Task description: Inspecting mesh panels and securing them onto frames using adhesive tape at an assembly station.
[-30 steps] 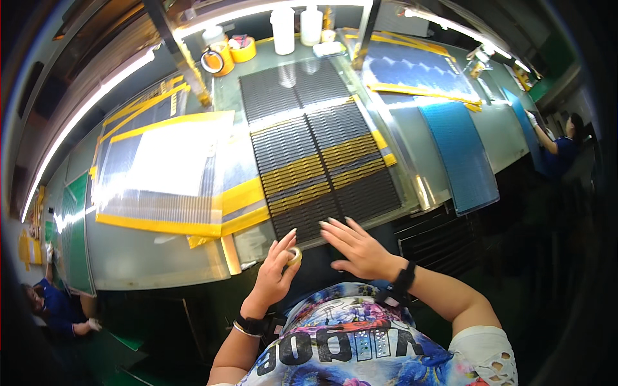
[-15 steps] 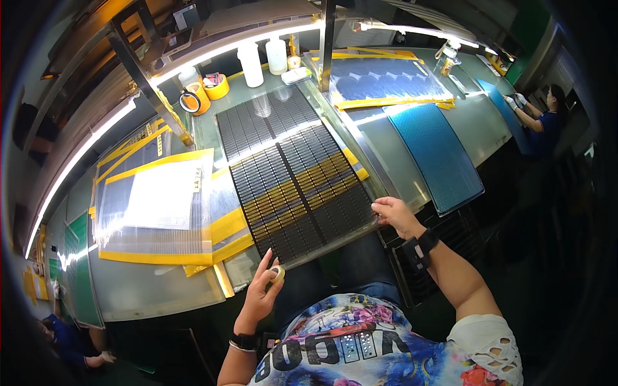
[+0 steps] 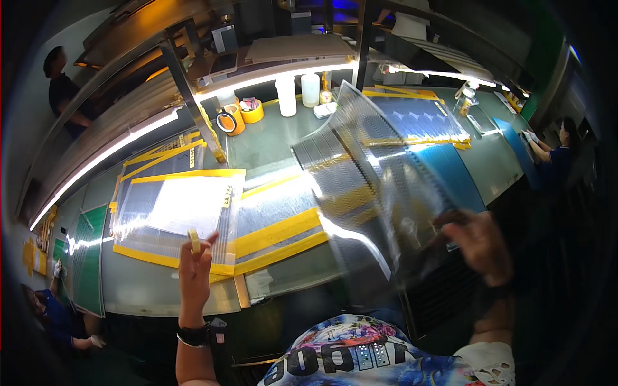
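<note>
Sheet handling, judged as a one-handed lift. The dark, gridded, see-through sheet (image 3: 341, 154) stands bowed and tilted above the surface (image 3: 270, 151), its lower end at the near edge, its far corner toward the bottles (image 3: 286, 96) at the far edge.

Right hand (image 3: 479, 244): fingers appear closed on the sheet's right side; blur hides the exact grip. Left hand (image 3: 195, 280): fingers partly curled, holding a tape roll (image 3: 194, 242); how the roll is seated cannot be told. This hand is well apart from the sheet.

1. Support the free left edge; a single grip is likely to deepen the bow and risk a crease.
2. Grip by the margins only.
3. Keep the lower end clear of the surface's near edge and the yellow-taped panel (image 3: 277, 199).
</note>
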The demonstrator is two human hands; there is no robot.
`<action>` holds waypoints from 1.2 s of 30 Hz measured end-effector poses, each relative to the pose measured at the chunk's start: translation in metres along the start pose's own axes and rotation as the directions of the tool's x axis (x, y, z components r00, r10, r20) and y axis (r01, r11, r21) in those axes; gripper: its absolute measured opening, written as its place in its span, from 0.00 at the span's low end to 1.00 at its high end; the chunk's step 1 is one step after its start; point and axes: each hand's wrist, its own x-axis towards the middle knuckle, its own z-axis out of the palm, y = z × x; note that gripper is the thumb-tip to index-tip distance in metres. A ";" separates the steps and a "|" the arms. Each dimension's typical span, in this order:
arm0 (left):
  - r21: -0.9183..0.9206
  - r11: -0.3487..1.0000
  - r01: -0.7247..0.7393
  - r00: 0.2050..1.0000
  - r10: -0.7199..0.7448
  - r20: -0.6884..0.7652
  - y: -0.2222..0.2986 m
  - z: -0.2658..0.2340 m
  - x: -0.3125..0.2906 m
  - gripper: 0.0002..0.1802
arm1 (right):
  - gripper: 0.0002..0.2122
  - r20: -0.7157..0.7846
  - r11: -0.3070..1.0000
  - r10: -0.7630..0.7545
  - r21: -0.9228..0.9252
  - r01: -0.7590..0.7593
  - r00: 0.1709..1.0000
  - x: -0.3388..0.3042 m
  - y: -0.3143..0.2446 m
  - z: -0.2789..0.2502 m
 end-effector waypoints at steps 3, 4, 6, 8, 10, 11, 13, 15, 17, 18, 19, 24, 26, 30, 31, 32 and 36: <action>0.252 0.926 -0.280 0.959 0.282 0.028 0.007 0.019 0.035 0.24 | 0.09 -0.102 0.869 -0.255 -0.461 0.181 0.962 0.001 -0.015 -0.061; 0.299 0.905 -0.304 0.948 0.318 0.002 0.008 0.036 0.044 0.36 | 0.10 -0.080 0.653 -0.343 -0.736 0.176 0.936 0.003 -0.020 -0.080; 0.454 0.758 -0.468 0.854 0.519 0.015 0.011 0.068 0.067 0.57 | 0.11 -0.083 0.589 -0.411 -0.784 0.195 0.908 0.010 -0.032 -0.116; 0.469 0.754 -0.459 0.851 0.526 -0.013 0.016 0.105 0.078 0.58 | 0.12 -0.162 0.736 -0.454 -0.623 0.266 0.876 0.021 -0.050 -0.147; 0.416 0.747 -0.518 0.821 0.571 -0.003 0.025 0.143 0.084 0.61 | 0.12 -0.170 0.682 -0.582 -0.634 0.364 0.795 0.037 -0.070 -0.165; 0.406 0.750 -0.523 0.819 0.574 -0.005 0.028 0.160 0.084 0.61 | 0.12 -0.159 0.624 -0.636 -0.682 0.381 0.755 0.047 -0.079 -0.169; 0.202 0.854 -0.479 0.874 0.486 0.017 0.032 0.189 0.071 0.58 | 0.12 -0.103 0.575 -0.721 -0.639 0.510 0.685 0.075 -0.096 -0.168; 0.144 0.899 -0.413 0.910 0.405 0.087 0.029 0.207 0.055 0.45 | 0.11 -0.025 0.552 -0.775 -0.514 0.657 0.631 0.113 -0.109 -0.157; -0.043 0.999 -0.013 0.978 0.022 0.207 0.022 0.211 0.036 0.32 | 0.11 0.035 0.522 -0.788 -0.494 0.696 0.615 0.149 -0.122 -0.140; -0.099 0.993 0.064 0.971 -0.040 0.235 0.017 0.210 0.031 0.28 | 0.11 0.052 0.519 -0.781 -0.500 0.693 0.623 0.168 -0.126 -0.128; -0.171 0.978 0.122 0.963 -0.075 0.258 0.011 0.206 0.030 0.24 | 0.12 0.117 0.494 -0.785 -0.477 0.727 0.609 0.189 -0.131 -0.115; -0.608 0.699 0.375 0.920 -0.363 0.150 -0.020 0.174 0.038 0.10 | 0.19 0.074 0.082 -0.975 -0.757 0.648 0.209 0.250 -0.113 -0.036; -0.631 0.669 0.392 0.892 -0.445 0.082 -0.040 0.159 0.048 0.09 | 0.30 -0.028 0.221 -0.958 -0.705 0.674 0.285 0.242 -0.077 -0.012; -0.466 0.744 0.478 0.832 -0.554 -0.031 -0.097 0.140 0.072 0.10 | 0.29 0.217 0.610 -0.639 -0.442 0.658 0.738 0.147 0.039 0.077; -0.423 0.770 0.477 0.834 -0.548 -0.057 -0.111 0.138 0.078 0.10 | 0.28 0.320 0.648 -0.585 -0.368 0.666 0.746 0.119 0.066 0.093; -0.370 0.796 0.479 0.835 -0.543 -0.088 -0.124 0.138 0.083 0.10 | 0.27 0.359 0.701 -0.516 -0.345 0.624 0.778 0.095 0.091 0.112; -0.420 0.773 0.475 0.817 -0.565 -0.116 -0.157 0.139 0.084 0.10 | 0.26 0.432 0.842 -0.082 -0.452 0.294 0.898 0.029 0.159 0.175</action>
